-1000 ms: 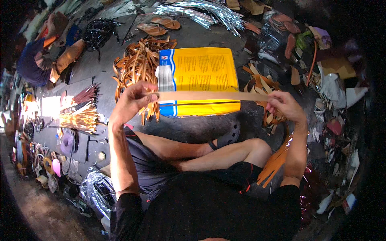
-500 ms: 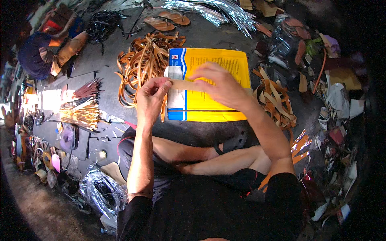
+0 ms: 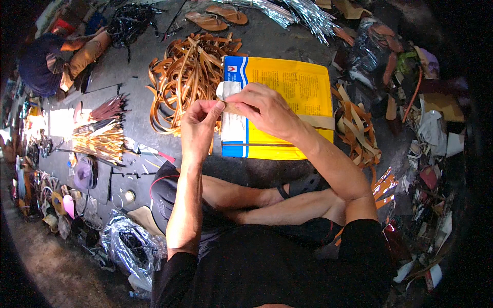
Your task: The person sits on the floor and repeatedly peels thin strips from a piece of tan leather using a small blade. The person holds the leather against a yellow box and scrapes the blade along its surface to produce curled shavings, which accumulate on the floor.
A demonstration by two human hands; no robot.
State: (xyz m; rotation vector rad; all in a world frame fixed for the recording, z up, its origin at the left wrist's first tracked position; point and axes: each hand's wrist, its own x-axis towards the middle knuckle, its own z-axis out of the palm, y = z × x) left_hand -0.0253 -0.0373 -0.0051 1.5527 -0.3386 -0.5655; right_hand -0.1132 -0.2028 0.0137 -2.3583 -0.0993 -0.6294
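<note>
A tan leather-like strip point(image 3: 318, 122) crosses a flat yellow and blue rectangular panel point(image 3: 287, 74) in front of me. My left hand point(image 3: 197, 126) pinches the strip's end between thumb and finger at the panel's left edge. Right beside it, my right hand point(image 3: 267, 110) holds the strip with bent fingers, and only a short bit shows between the two hands. Behind my right wrist the strip reappears and runs to the panel's right edge. Under the hands lies a crumpled whitish patch point(image 3: 233, 126) on the blue part. A dark band runs along the panel's near side.
A heap of brown strips point(image 3: 182, 84) lies left of the panel, with tan strips point(image 3: 357, 128) on its right. Sandals point(image 3: 218, 19) and silvery strips point(image 3: 308, 18) are farther off. Another person point(image 3: 43, 66) sits at far left. Scraps point(image 3: 431, 123) crowd the right side.
My right hand has drawn closer to the left, its fingers now closed on the strip. More strip shows right of my wrist. The view has shifted slightly.
</note>
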